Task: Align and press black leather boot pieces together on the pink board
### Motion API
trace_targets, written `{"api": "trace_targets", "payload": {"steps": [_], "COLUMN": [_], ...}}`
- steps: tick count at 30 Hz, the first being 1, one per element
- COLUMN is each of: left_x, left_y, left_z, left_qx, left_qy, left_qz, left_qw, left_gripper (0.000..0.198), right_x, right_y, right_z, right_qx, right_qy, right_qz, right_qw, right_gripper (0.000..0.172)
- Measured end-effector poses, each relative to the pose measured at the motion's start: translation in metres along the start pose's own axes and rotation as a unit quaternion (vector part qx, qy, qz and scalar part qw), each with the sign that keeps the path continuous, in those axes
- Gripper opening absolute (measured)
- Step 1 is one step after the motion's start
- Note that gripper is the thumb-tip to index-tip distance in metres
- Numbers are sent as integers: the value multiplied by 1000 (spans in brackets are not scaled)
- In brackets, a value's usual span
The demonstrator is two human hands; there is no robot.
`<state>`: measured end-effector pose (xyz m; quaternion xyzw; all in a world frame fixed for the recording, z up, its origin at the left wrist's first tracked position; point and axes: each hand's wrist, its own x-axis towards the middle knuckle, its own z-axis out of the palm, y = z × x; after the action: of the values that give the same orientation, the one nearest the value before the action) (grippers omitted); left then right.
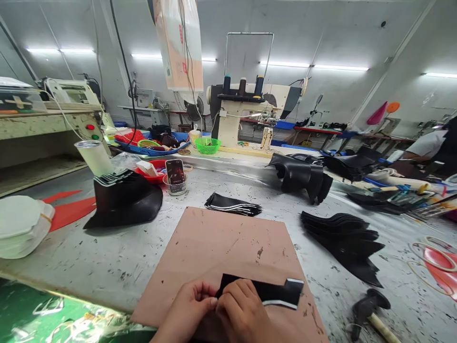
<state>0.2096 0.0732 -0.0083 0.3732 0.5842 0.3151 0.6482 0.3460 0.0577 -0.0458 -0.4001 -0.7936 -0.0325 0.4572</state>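
A black leather piece [276, 292] with a white edge lies on a brown board [228, 247] at the near edge of the table. My left hand [187, 309] and my right hand [243, 312] meet at its left end. Both have their fingers curled and pinched on that end of the piece. The rest of the piece lies flat on the board and stretches to the right.
Stacks of black cut pieces [233, 204] [344, 240] lie beyond and right of the board. A hammer [369, 309] lies at the near right. A phone in a cup [175, 175], a white tumbler [94, 157] and a sewing machine [250, 112] stand behind. A person's sleeve [426, 145] shows far right.
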Motion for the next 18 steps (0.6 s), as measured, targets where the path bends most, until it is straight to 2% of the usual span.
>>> {"api": "trace_targets", "payload": {"steps": [7, 11, 13, 15, 17, 18], "left_x": [-6, -4, 0, 4, 9, 11], "left_y": [5, 5, 6, 7, 10, 11], "left_z": [-1, -2, -4, -7, -10, -11], "left_qx": [-1, 12, 27, 48, 76, 92], "left_qy": [1, 1, 7, 13, 11, 10], "left_qz": [-14, -10, -1, 20, 43, 53], "left_qw": [1000, 1000, 1000, 999, 996, 994], "left_gripper": [30, 28, 26, 25, 23, 21], "right_x": [16, 19, 12, 0, -13, -20], "right_y": [1, -1, -2, 0, 5, 9], "right_z": [-17, -17, -18, -23, -34, -41], "right_qx": [-9, 20, 88, 176, 216, 203], "right_qy": [-17, 4, 24, 28, -1, -24], "right_qz": [-75, -91, -49, 22, 95, 122], "right_qw": [997, 996, 995, 984, 972, 971], "right_gripper": [20, 20, 19, 15, 12, 13]}}
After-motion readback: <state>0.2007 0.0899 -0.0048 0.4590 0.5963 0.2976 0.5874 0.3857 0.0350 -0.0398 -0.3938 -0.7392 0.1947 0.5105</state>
